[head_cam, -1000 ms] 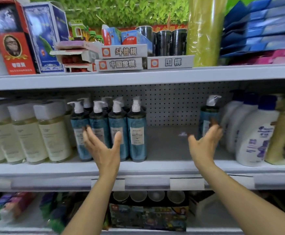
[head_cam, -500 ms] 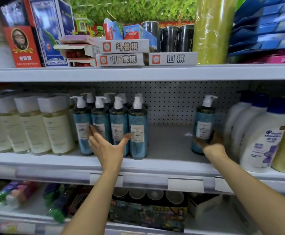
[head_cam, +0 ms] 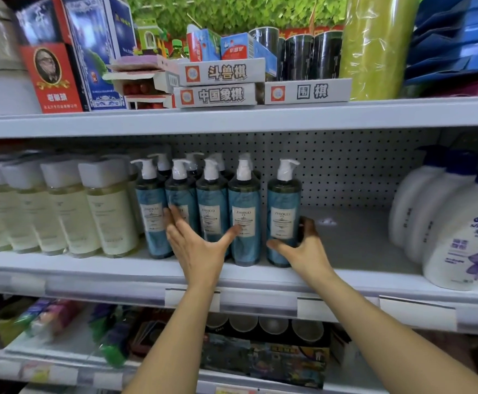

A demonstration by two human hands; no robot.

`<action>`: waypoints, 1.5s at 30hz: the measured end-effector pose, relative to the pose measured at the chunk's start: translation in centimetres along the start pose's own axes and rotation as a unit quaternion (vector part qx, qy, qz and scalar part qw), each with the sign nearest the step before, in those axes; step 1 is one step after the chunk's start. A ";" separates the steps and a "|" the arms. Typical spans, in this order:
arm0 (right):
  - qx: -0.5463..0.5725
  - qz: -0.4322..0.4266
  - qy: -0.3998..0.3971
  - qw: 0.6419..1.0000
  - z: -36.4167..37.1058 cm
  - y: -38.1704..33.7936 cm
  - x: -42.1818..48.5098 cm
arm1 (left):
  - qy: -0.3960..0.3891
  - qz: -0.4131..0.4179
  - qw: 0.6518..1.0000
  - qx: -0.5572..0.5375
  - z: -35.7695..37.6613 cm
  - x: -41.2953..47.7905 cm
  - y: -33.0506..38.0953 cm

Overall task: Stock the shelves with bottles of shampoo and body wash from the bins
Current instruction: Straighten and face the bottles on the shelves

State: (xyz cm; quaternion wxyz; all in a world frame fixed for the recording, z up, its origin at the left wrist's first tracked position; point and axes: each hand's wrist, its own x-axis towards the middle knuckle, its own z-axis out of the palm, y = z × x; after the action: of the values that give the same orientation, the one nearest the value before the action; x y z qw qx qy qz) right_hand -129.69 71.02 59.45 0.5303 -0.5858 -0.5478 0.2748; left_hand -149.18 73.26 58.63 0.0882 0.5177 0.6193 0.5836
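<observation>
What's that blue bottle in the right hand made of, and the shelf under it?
Blue bottle: probably plastic, see-through teal and glossy, judging by the light streaks on it. Its white pump looks plastic too. Shelf: likely painted metal, pale grey and matte, with a punched-hole back panel.

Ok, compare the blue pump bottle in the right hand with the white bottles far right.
The blue pump bottle is slim and teal; the white bottles are broader, with dark blue tops. The right hand holds the blue pump bottle; nothing touches the white bottles. Both stand upright on one shelf.
</observation>
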 end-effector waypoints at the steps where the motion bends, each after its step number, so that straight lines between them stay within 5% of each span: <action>1: -0.004 -0.005 -0.003 1.000 0.3 -0.1 -0.1 | -0.001 0.000 1.000 0.001 0.0 0.0 0.0; 31: -0.090 -0.015 -0.010 0.996 1.4 -0.6 -0.9 | 0.000 -0.004 1.000 0.026 -0.4 -0.1 0.4; 40: -0.268 -0.043 -0.020 0.962 -0.5 0.2 -3.8 | 0.009 0.004 1.000 0.010 -0.6 -0.3 0.5; 45: -0.232 -0.075 -0.010 0.970 -3.1 0.8 -5.7 | -0.009 -0.035 0.999 -0.018 -0.8 -0.8 0.8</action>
State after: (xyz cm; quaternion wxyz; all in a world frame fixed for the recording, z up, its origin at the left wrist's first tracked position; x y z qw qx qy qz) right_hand -128.01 64.83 58.15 0.3937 -0.6471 -0.6443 0.1052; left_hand -148.94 71.96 59.13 0.1237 0.4995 0.6255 0.5865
